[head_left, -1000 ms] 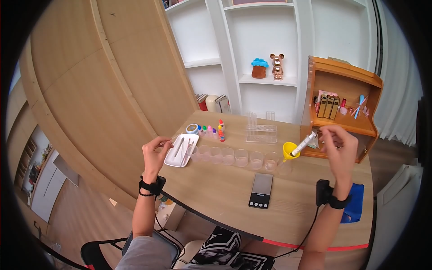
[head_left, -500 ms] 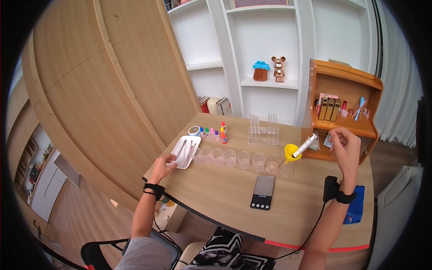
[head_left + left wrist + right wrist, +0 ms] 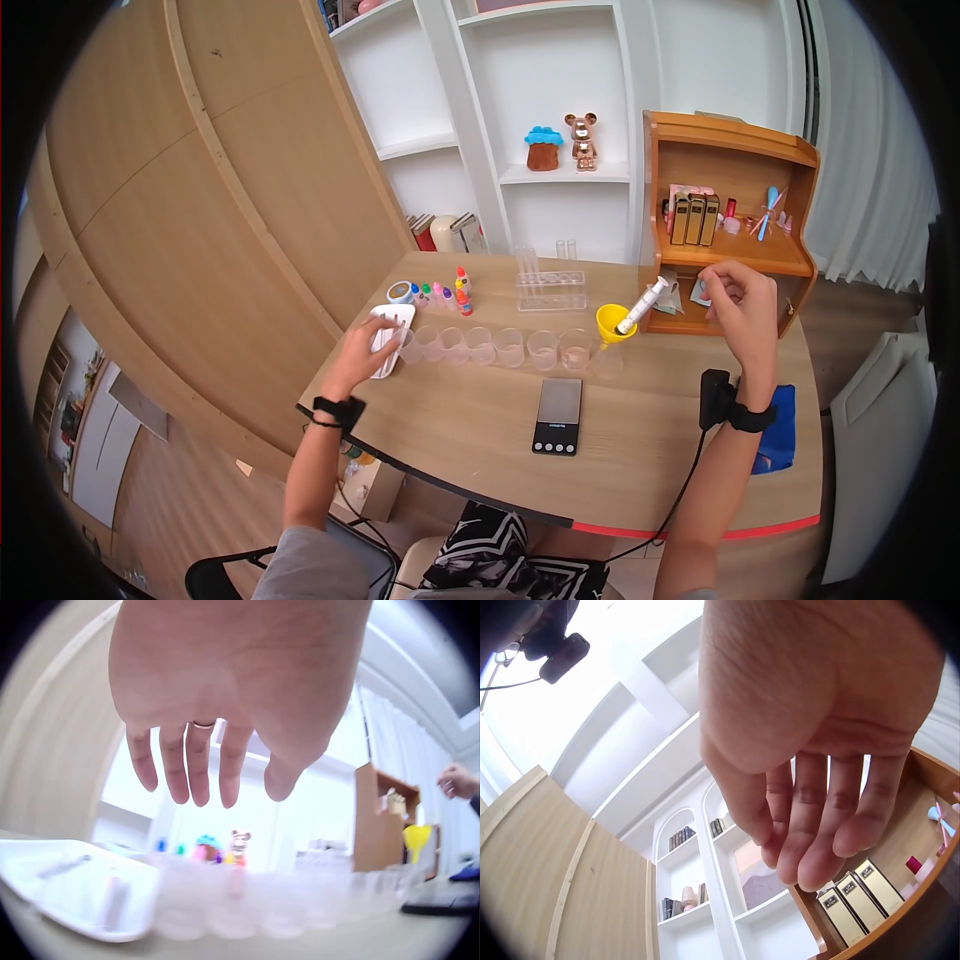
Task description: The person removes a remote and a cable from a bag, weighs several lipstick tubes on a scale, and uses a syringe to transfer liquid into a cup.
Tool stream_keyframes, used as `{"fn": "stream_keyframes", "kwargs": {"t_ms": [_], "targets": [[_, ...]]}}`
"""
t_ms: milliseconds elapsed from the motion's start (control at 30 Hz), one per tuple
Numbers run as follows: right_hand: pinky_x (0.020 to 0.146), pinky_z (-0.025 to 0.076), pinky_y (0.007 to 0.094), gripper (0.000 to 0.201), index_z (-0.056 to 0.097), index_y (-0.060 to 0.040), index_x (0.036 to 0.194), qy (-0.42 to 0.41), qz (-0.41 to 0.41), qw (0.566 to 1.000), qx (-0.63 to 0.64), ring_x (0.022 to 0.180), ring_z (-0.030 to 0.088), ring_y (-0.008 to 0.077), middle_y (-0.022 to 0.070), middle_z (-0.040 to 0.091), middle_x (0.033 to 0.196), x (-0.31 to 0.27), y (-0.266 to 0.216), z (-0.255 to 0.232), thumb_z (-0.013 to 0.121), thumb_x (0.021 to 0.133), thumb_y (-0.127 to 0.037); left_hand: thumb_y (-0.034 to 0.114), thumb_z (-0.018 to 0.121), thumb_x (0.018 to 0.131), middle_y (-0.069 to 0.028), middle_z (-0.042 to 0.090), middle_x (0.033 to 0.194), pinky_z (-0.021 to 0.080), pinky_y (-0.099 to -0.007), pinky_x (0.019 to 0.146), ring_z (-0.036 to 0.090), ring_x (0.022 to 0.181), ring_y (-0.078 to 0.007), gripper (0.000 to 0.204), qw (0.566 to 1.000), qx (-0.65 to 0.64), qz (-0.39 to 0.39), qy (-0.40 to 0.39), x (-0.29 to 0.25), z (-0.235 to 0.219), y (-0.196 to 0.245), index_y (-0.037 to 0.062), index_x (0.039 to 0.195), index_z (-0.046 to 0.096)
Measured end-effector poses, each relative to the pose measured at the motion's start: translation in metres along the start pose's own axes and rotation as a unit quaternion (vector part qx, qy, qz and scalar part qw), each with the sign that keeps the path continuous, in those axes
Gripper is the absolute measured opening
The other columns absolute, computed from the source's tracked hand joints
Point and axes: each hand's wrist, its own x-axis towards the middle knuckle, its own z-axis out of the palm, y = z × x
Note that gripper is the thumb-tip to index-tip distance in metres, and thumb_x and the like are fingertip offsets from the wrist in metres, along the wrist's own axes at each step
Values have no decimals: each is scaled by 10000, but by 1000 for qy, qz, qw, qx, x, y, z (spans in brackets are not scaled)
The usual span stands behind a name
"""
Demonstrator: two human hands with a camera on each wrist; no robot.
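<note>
My left hand [image 3: 362, 358] hangs over the near side of the white tray [image 3: 381, 372], its fingers spread and pointing down. The left wrist view shows the left palm and nothing held. Inside the tray lie thin tools [image 3: 114, 901]. A row of clear plastic cups [image 3: 481, 346] runs rightward from the tray. At its right end, a yellow funnel [image 3: 606, 322] stands over the last cup [image 3: 607, 363], with a syringe [image 3: 642, 305] leaning in it. My right hand [image 3: 745, 310] is raised right of the syringe, apart from it, with loosely bent fingers and nothing in them.
A black scale [image 3: 557, 418] lies in front of the cups. Behind them stand small coloured bottles [image 3: 447, 295], a round tin [image 3: 400, 291] and a test tube rack [image 3: 551, 291]. A wooden shelf unit [image 3: 735, 160] and a blue cloth [image 3: 774, 432] are at the right.
My left hand has lowered and moved from beside the tray to over its near side. My right hand has drawn away rightward from the syringe. The head view has shifted slightly.
</note>
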Motion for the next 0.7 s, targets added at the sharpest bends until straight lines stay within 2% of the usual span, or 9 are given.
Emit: {"fn": "stream_keyframes", "kwargs": {"t_ms": [200,267,300,367,433,467,567,633,700], "targets": [[515,467,240,176,700,74,893,-3,-14,1000,-10,530,622,98,78,671,645,-1,-2,2,648,934,-89,197,765,866,-96,708,1044,520,-338,818,674,943,-234,297,972,-131,179,-80,90,58,165,19,1085,674],[516,466,239,176,700,74,888,-2,-16,1000,-4,529,621,98,78,669,642,-2,-4,1,648,934,-88,212,763,871,-99,696,1036,527,-348,828,669,928,-242,345,960,-132,209,-131,113,74,216,13,1125,644],[517,465,238,177,699,75,882,-2,-14,1000,5,528,621,97,79,668,639,-2,-5,0,647,934,-87,229,767,867,-107,691,1025,532,-366,825,665,921,-251,383,960,-130,199,-151,125,87,230,7,1147,628],[517,466,237,175,699,74,885,3,-18,1000,-2,528,622,97,80,669,637,-3,-6,-3,648,934,-86,246,772,864,-114,686,1015,537,-383,822,661,914,-259,421,958,-129,195,-169,143,115,247,2,1168,613],[514,467,234,167,699,72,892,9,-21,1000,-2,529,627,97,87,672,634,-4,-7,-7,648,934,-81,265,785,845,-136,673,1005,546,-412,798,668,879,-289,482,953,-97,256,-130,157,139,259,-6,1195,596],[514,467,234,167,699,72,892,13,-21,1000,-4,529,627,97,87,672,634,-4,-8,-9,648,934,-81,265,785,845,-136,673,1005,546,-412,798,668,879,-289,482,952,-98,261,-130,160,147,265,-6,1195,596],[513,465,232,165,698,72,894,19,-21,1000,7,528,625,96,87,672,634,-5,-9,-14,650,935,-80,264,800,816,-154,686,973,549,-412,777,682,863,-322,514,950,-103,252,-151,164,161,282,-14,1198,597],[514,465,232,163,698,72,892,17,-17,1000,18,528,624,95,84,668,630,-5,-9,-15,650,933,-79,239,804,795,-168,699,889,545,-406,784,692,836,-333,456,943,-120,238,-201,169,165,288,-12,1139,642],[513,467,233,161,698,71,890,14,-21,999,20,529,625,93,84,667,629,-5,-10,-15,649,932,-76,228,802,787,-172,701,848,546,-407,769,692,814,-334,410,940,-113,253,-199,172,165,289,-10,1092,664]]}}
